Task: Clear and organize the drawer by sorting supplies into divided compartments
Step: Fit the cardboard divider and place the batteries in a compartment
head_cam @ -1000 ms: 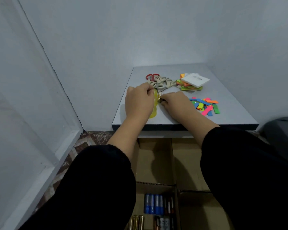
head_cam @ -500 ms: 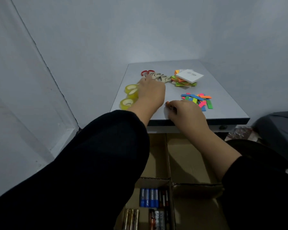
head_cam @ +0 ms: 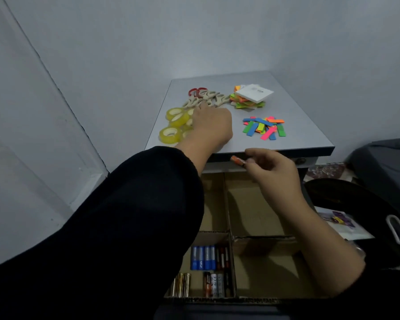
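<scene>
Right hand [head_cam: 271, 168] pinching a small orange battery [head_cam: 238, 161] at the front edge of the tabletop [head_cam: 298, 125], left hand [head_cam: 211, 127] reaching among the tape rolls [head_cam: 174, 124].

The battery sits between the right thumb and fingers, in the air above the divided cardboard drawer [head_cam: 259, 229], whose near-left compartment holds sorted batteries [head_cam: 206, 257], blue ones in a row and gold, black and white ones nearer the camera. The left hand lies palm down on the tabletop beside the yellow tape rolls; its fingers are hidden behind its back, so I cannot tell whether it grips anything. Behind it lie scissors [head_cam: 203, 97] with beige and red handles. To the right are loose coloured paper strips [head_cam: 263, 128], and behind them a white notepad [head_cam: 254, 93] atop a stack of neon sticky notes [head_cam: 243, 103].
</scene>
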The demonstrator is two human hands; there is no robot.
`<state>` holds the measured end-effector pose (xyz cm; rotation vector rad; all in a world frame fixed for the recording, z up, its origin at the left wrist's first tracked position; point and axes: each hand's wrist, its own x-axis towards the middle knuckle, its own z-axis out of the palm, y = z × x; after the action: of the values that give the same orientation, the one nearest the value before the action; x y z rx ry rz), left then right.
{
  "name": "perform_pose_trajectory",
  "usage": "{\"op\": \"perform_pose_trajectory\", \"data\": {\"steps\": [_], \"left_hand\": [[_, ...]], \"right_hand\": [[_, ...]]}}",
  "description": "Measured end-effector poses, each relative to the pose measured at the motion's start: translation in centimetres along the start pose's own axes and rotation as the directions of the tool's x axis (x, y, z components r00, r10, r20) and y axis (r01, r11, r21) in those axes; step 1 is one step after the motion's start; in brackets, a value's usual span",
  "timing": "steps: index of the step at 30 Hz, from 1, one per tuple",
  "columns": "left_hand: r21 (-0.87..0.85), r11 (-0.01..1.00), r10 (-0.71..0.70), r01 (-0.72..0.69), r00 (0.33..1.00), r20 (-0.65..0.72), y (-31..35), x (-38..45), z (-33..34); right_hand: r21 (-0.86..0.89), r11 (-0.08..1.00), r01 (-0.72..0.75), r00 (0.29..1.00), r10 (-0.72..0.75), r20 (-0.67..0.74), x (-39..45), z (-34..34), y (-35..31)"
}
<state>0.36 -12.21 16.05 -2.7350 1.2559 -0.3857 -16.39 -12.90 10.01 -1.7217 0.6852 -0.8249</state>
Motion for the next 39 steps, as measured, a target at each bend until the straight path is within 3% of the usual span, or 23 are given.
{"op": "perform_pose_trajectory", "data": {"steps": [4, 8, 11, 14, 19, 22, 25, 31, 39], "left_hand": [[-0.319, 0.948, 0.004, -0.015, 0.999, -0.037, -0.9, -4.3, -1.5], [-0.706, 0.707, -0.036, 0.039, 0.999, 0.02, -1.9, -12.2, -2.1], [-0.822, 0.555, -0.04, 0.123, 0.992, 0.122, -2.8, -18.1, -0.3], [-0.839, 0.458, -0.018, 0.294, 0.946, 0.322, -3.6, -22.2, 2.6], [-0.77, 0.47, 0.016, 0.432, 0.868, 0.497, -4.7, -24.0, 6.5], [-0.784, 0.417, -0.025, 0.46, 0.868, 0.496, -5.2, -23.5, 7.3], [-0.802, 0.355, -0.094, 0.48, 0.872, 0.481, -5.8, -23.4, 7.8], [-0.829, 0.274, -0.12, 0.488, 0.872, 0.474, -7.2, -23.6, 8.0], [-0.86, 0.245, -0.24, 0.448, 0.887, 0.394, -7.7, -23.7, 7.8]], "right_hand": [[0.168, 0.965, -0.203, 0.974, 0.181, 0.136, -2.5, -0.8, 1.8], [0.2, 0.927, -0.319, 0.933, 0.27, 0.236, -4.3, -1.4, 3.2], [0.101, 0.948, -0.303, 0.908, 0.254, 0.334, -5.4, -1.3, 3.4], [-0.028, 0.971, -0.236, 0.874, 0.225, 0.43, -6.2, -0.6, 2.7], [-0.221, 0.974, -0.046, 0.782, 0.173, 0.599, -7.4, 1.5, 1.6], [-0.411, 0.872, 0.266, 0.683, 0.13, 0.718, -8.4, 3.4, 1.7], [-0.436, 0.72, 0.54, 0.573, 0.065, 0.817, -9.0, 5.4, 2.5], [-0.417, 0.668, 0.617, 0.441, 0.147, 0.886, -9.1, 7.8, 3.7], [-0.481, 0.458, 0.747, 0.417, 0.241, 0.876, -9.7, 8.3, 3.7]]}}
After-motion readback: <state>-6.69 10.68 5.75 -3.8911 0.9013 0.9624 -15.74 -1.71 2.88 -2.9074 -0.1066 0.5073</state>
